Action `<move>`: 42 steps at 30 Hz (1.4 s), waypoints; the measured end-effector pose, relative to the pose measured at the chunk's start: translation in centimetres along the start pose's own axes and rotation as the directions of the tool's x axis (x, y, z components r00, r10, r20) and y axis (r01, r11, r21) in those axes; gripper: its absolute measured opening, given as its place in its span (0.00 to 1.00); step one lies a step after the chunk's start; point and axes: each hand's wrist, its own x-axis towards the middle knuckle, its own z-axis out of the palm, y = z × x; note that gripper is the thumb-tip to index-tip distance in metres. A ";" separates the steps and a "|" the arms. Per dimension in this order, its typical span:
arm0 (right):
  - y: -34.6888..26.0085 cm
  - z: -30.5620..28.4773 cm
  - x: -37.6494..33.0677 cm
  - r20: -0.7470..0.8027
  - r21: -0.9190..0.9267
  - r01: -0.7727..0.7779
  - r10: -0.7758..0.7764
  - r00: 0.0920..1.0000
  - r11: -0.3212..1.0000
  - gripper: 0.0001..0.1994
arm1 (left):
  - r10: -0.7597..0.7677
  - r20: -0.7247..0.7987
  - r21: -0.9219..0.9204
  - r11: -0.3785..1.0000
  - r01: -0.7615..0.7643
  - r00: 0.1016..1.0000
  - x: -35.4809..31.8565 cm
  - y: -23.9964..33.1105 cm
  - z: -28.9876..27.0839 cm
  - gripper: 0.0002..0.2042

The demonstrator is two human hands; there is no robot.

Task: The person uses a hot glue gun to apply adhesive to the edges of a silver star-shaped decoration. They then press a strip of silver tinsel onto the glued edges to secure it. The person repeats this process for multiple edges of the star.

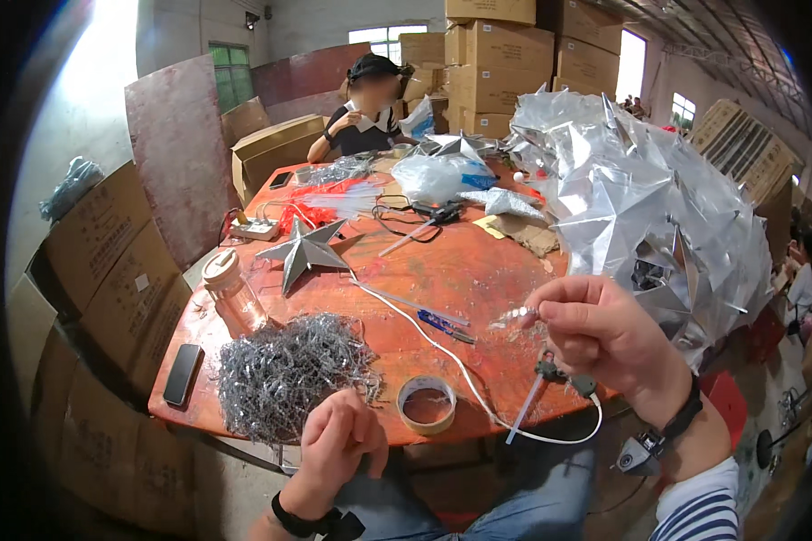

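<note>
My right hand [595, 334] is raised over the table's right side. Its thumb and forefinger pinch a short, shiny silver strip [514, 316] that sticks out to the left. My left hand [341, 437] is curled closed at the near edge, and anything inside it is hidden. Right beside it lies a heap of silver tinsel [289, 370]. A tape roll [426, 406] rests between the two hands. Below my right hand a dark glue gun [552, 368] sits at the edge, with a clear glue stick [525, 410]. A blue utility knife [446, 326] lies left of the right hand.
A silver star [305, 255], a lidded bottle [233, 293], a phone [182, 374] and a power strip [255, 228] occupy the left. Plastic-wrapped silver stars [622, 198] pile up at right. A white cable [460, 365] crosses the red table [406, 261]. Another person [370, 126] sits opposite.
</note>
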 end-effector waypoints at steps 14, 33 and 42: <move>2.1 0.1 -2.2 0.117 -0.201 -0.137 0.163 0.980 0.970 0.12 | -0.269 0.089 0.041 0.963 0.266 0.959 2.9 1.0 5.5 0.16; 9.4 -6.7 -1.8 -0.028 -0.283 -0.153 0.151 0.988 0.947 0.11 | -0.099 -0.082 0.672 0.729 0.128 0.992 3.7 -1.0 -5.0 0.12; 11.7 -7.9 -0.5 -0.095 -0.446 -0.072 0.032 0.995 0.892 0.08 | -0.047 -0.123 0.766 0.630 0.125 0.991 3.3 -2.0 -6.7 0.08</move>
